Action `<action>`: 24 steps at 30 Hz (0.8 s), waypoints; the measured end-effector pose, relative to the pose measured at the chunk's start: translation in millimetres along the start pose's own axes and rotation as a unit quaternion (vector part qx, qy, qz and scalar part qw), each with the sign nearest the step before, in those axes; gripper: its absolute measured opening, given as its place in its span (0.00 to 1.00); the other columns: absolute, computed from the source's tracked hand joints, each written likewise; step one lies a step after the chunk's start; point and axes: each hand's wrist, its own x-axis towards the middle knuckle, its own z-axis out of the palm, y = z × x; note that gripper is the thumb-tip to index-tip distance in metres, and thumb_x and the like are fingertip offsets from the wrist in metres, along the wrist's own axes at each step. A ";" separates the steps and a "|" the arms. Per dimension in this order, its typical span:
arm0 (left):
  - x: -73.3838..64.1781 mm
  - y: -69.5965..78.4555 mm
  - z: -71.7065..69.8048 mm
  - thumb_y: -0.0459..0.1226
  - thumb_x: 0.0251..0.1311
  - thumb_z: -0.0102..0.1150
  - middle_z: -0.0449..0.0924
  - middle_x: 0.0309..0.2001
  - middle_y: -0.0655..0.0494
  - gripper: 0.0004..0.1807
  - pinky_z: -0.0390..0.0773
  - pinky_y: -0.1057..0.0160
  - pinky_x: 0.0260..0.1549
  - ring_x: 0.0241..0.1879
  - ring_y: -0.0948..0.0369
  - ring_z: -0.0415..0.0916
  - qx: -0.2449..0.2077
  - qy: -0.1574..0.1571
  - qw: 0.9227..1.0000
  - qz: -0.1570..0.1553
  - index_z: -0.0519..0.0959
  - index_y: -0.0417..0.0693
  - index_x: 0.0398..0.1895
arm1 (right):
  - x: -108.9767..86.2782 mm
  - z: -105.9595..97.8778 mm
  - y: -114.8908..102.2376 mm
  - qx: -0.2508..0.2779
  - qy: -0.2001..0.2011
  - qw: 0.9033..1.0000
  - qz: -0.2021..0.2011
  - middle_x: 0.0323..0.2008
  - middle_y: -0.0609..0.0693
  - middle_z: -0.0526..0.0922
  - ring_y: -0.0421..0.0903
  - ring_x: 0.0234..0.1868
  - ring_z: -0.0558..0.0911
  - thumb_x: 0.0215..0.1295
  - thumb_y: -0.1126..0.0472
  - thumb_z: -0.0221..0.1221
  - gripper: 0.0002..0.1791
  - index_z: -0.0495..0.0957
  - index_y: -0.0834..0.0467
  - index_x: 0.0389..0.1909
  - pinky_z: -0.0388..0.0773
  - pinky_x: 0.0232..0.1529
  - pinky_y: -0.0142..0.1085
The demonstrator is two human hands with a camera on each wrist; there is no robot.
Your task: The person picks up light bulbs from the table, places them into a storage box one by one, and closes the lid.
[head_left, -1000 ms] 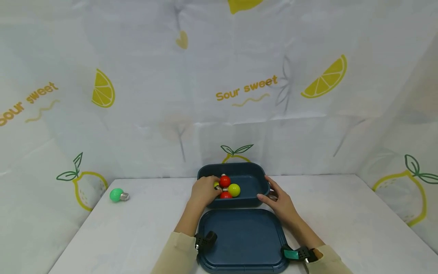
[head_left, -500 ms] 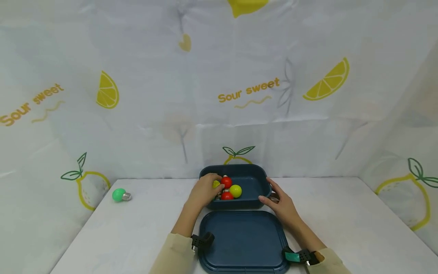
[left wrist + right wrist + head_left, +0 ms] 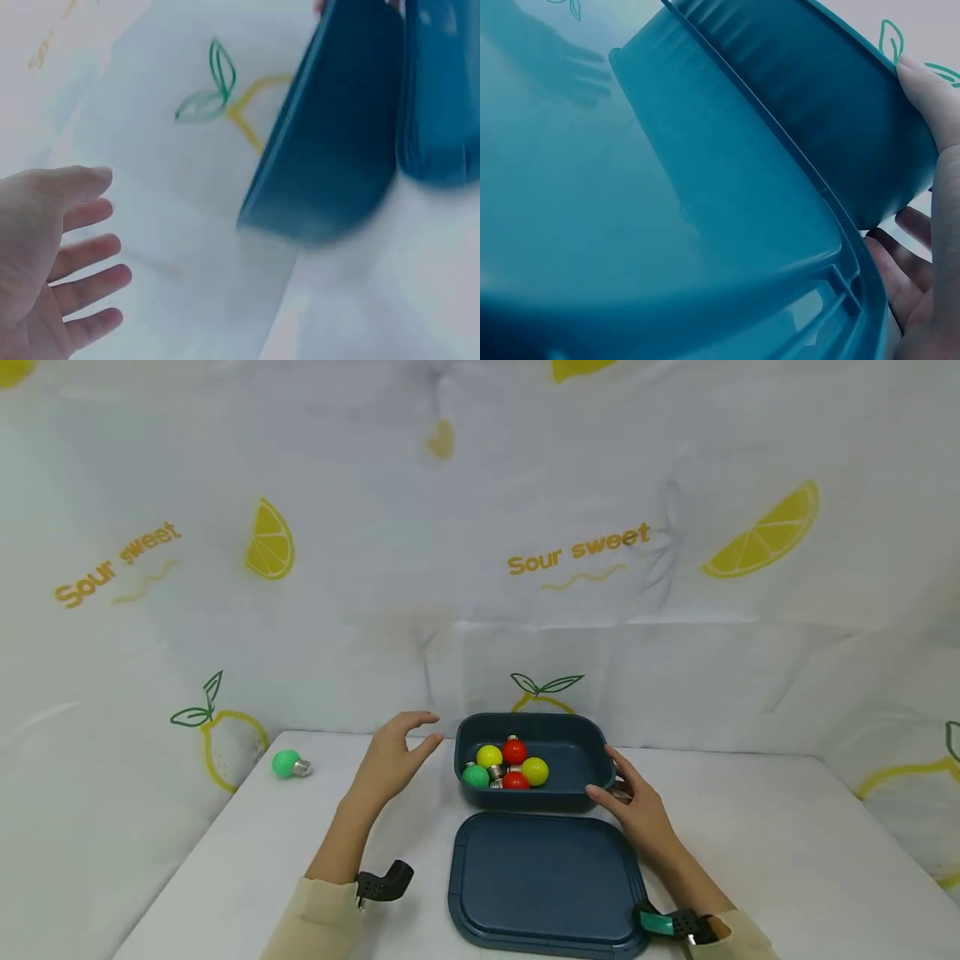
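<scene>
A dark blue box [image 3: 573, 760] stands at the back of the table in the head view. Toward its left end lie several light bulbs: a green bulb [image 3: 476, 777], a yellow bulb [image 3: 490, 756], a red bulb [image 3: 514, 751] and others. My left hand [image 3: 390, 758] is raised left of the box, apart from it, thumb and fingers spread with nothing between them; the left wrist view also shows its loose fingers [image 3: 94, 277]. My right hand [image 3: 637, 810] holds the box's right end, thumb at the front corner and fingers around the side.
A dark blue lid [image 3: 547, 881] lies flat in front of the box, between my forearms. Another green bulb [image 3: 286, 764] lies alone near the table's back left edge. Behind the white table [image 3: 225, 868] hangs a lemon-print cloth [image 3: 360, 568].
My left hand has come out of the box and moved left, its fingers parted. A green bulb now shows where that hand was. The right hand stays on the box; the head view has shifted slightly.
</scene>
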 end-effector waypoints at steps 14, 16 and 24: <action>-23.2 -67.8 -74.9 0.43 0.68 0.62 0.75 0.66 0.39 0.22 0.73 0.38 0.63 0.67 0.39 0.72 0.112 0.044 0.992 -0.026 0.78 0.41 0.62 | 5.4 3.1 0.2 -0.006 -0.004 1.000 0.004 0.73 0.68 0.65 0.66 0.64 0.78 0.71 0.48 0.61 0.44 0.50 0.45 0.81 0.79 0.60 0.59; -23.2 -73.4 -85.1 0.42 0.68 0.62 0.75 0.66 0.37 0.23 0.73 0.36 0.61 0.66 0.38 0.71 0.126 0.058 0.990 -0.025 0.78 0.41 0.62 | 5.7 3.8 0.0 -0.003 -0.005 1.000 0.000 0.73 0.68 0.65 0.66 0.64 0.78 0.71 0.49 0.61 0.43 0.50 0.46 0.81 0.79 0.60 0.59; -25.1 -91.5 -91.6 0.41 0.62 0.68 0.73 0.65 0.34 0.29 0.72 0.35 0.62 0.65 0.37 0.70 0.142 0.072 0.987 -0.030 0.75 0.37 0.64 | 2.2 1.3 0.4 -0.002 0.002 1.000 0.009 0.73 0.67 0.64 0.65 0.64 0.77 0.70 0.50 0.62 0.44 0.50 0.46 0.81 0.79 0.60 0.58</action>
